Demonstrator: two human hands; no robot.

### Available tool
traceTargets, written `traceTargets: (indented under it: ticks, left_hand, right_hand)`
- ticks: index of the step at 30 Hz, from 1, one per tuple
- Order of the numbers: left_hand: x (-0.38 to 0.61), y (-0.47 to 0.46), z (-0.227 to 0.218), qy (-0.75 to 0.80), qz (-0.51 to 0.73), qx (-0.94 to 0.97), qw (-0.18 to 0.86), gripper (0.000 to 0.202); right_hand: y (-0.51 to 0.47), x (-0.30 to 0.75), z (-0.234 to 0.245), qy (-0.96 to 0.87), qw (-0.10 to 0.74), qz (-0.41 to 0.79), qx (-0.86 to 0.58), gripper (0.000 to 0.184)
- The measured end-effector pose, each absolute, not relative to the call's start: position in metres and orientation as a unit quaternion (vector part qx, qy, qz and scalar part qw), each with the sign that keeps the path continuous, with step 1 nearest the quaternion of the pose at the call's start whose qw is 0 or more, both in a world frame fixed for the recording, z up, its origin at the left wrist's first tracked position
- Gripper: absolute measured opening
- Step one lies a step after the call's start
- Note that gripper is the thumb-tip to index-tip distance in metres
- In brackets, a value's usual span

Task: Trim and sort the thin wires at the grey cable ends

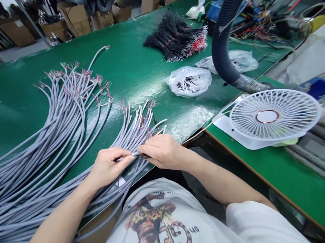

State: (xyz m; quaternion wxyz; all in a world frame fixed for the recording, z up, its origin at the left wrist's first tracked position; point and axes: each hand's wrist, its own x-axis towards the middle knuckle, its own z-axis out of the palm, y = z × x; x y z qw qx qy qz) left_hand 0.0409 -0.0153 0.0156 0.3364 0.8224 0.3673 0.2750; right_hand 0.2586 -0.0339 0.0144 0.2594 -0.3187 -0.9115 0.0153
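Note:
My left hand (111,165) pinches a grey cable (135,154) near its end, at the front edge of the green table. Close beside it, my right hand (161,150) has its fingers closed at the tip of that same cable; its fingers hide the very end. Just behind both hands lies a bunch of grey cables (131,130), some with red and blue wires bared at their ends. A larger bundle of grey cables (59,113) spreads to the left, its stripped ends showing red and white strands.
Black wires tied in bundles (175,35) lie farther back on the table (127,67). A clear bag of small black parts (189,81) is nearer. At right, a dark ribbed hose (223,41) hangs beside a white fan (275,117). Cardboard boxes (75,20) stand behind.

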Motion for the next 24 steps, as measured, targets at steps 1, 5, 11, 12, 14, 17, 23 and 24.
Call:
traceTargets:
  ticks: [1,5,11,12,14,17,23,24]
  left_hand:
    - [0.041,-0.016,0.015,0.363,0.271,0.824,0.340,0.018]
    - [0.040,-0.016,0.016,0.350,0.256,0.829,0.354,0.017]
    - [0.036,-0.014,0.020,0.328,0.259,0.833,0.363,0.015]
    - [0.036,-0.014,0.021,0.330,0.263,0.830,0.364,0.016]
    - [0.034,-0.013,0.023,0.339,0.270,0.825,0.363,0.016]
    - [0.033,-0.012,0.025,0.348,0.273,0.819,0.366,0.017]
    - [0.032,-0.012,0.022,0.347,0.260,0.816,0.382,0.020]
    - [0.032,-0.012,0.022,0.346,0.258,0.817,0.383,0.020]
  right_hand:
    - [-0.034,0.259,0.017,-0.918,0.238,0.014,-0.318,0.018]
    - [-0.033,0.260,0.024,-0.925,0.187,0.056,-0.327,0.015]
    - [-0.024,0.254,0.012,-0.872,0.239,0.257,-0.341,0.019]
    - [-0.023,0.252,0.008,-0.854,0.252,0.295,-0.345,0.020]
    - [-0.024,0.249,0.001,-0.811,0.290,0.356,-0.362,0.019]
    - [-0.028,0.250,-0.001,-0.766,0.350,0.369,-0.393,0.020]
    - [-0.031,0.263,0.013,-0.872,0.327,0.188,-0.311,0.020]
    - [-0.031,0.263,0.014,-0.888,0.314,0.156,-0.297,0.019]
